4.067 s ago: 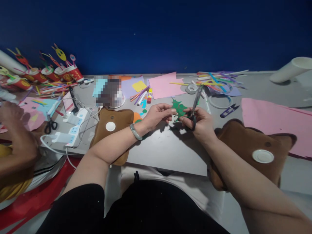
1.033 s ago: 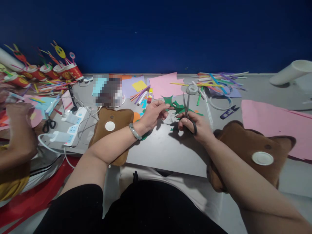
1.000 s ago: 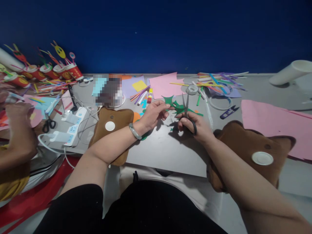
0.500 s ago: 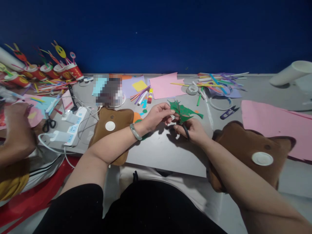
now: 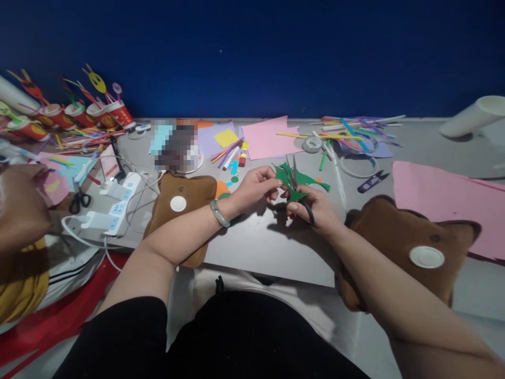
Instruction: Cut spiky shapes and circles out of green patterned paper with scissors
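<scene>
My left hand (image 5: 260, 187) pinches the left side of a jagged piece of green paper (image 5: 303, 178), held above the grey table. Black-handled scissors (image 5: 294, 171) are in my right hand (image 5: 315, 209), fingers through the loops. Their blades stand apart and point away from me, against the green paper. A pointed flap of the paper hangs by the pivot, and its exact join is hard to see. Under and beside my left wrist lie an orange paper piece (image 5: 221, 188) and green scraps, partly hidden by the wrist.
Brown cushions (image 5: 189, 189) (image 5: 398, 237) lie on both sides. At left are a power strip (image 5: 125, 202), another pair of scissors (image 5: 79, 202) and a co-worker's arm (image 5: 21, 205). A glue stick (image 5: 243, 154), pink paper (image 5: 268, 138), tape (image 5: 311, 143) and thread snips (image 5: 373, 181) lie behind and right.
The scissors have spread their blades and shifted slightly to the right with my right hand. My left hand stays nearly in place on the green paper. The co-worker's arm at left has moved.
</scene>
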Action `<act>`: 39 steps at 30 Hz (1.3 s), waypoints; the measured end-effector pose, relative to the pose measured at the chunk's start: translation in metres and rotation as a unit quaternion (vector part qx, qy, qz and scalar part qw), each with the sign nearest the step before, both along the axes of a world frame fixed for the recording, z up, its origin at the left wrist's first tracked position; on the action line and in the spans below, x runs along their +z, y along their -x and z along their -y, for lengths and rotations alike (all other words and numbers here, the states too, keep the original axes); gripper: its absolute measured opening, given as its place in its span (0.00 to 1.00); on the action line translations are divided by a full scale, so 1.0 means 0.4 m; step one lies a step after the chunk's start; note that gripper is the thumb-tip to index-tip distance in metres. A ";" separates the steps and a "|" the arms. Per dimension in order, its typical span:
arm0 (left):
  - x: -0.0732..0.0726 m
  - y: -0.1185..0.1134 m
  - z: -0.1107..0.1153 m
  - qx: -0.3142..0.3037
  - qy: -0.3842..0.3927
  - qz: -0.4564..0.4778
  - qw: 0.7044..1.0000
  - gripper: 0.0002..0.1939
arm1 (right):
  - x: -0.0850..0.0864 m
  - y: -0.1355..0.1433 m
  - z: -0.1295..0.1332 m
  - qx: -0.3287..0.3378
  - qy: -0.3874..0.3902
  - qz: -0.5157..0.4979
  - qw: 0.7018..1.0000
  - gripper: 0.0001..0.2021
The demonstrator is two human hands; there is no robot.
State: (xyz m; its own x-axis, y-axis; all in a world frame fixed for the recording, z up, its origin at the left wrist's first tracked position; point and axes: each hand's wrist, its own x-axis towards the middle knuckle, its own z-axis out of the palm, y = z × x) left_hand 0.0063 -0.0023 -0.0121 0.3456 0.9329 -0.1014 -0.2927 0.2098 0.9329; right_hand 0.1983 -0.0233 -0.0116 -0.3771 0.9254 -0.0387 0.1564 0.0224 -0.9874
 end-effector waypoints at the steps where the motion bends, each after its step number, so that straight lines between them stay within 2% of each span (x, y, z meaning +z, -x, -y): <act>1: 0.002 0.001 0.000 -0.002 0.000 -0.004 1.000 0.18 | 0.002 -0.001 -0.001 0.005 -0.001 0.007 1.000 0.30; 5: 0.011 0.002 0.001 -0.008 -0.002 -0.020 1.000 0.17 | 0.008 -0.001 -0.002 0.023 -0.005 0.038 0.999 0.29; 12: 0.009 0.000 0.000 0.009 -0.025 -0.029 0.999 0.16 | 0.005 0.002 0.001 0.007 0.006 0.029 1.000 0.28; 15: 0.013 0.004 -0.005 0.010 0.006 0.007 1.000 0.17 | 0.006 -0.004 -0.002 0.003 -0.001 0.017 1.000 0.28; 18: 0.020 0.008 -0.012 -0.017 0.060 0.056 0.997 0.18 | 0.007 -0.010 -0.004 0.003 -0.013 0.020 1.000 0.28; 21: 0.023 0.008 -0.013 -0.034 0.078 0.074 0.994 0.20 | 0.005 -0.008 -0.003 0.009 -0.002 0.021 1.000 0.27; 29: 0.003 -0.002 -0.003 -0.044 0.036 0.068 0.996 0.16 | 0.002 0.008 0.002 0.025 0.002 -0.003 1.000 0.30; 39: 0.002 0.000 -0.002 -0.052 0.033 0.050 0.997 0.18 | -0.002 -0.001 0.005 0.025 -0.008 0.023 0.999 0.29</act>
State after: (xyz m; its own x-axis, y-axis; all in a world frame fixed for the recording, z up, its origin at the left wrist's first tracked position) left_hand 0.0065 -0.0016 -0.0113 0.4522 0.8836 -0.1216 -0.3561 0.3038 0.8837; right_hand 0.1985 -0.0252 -0.0124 -0.4217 0.9057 -0.0422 0.2008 0.0479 -0.9785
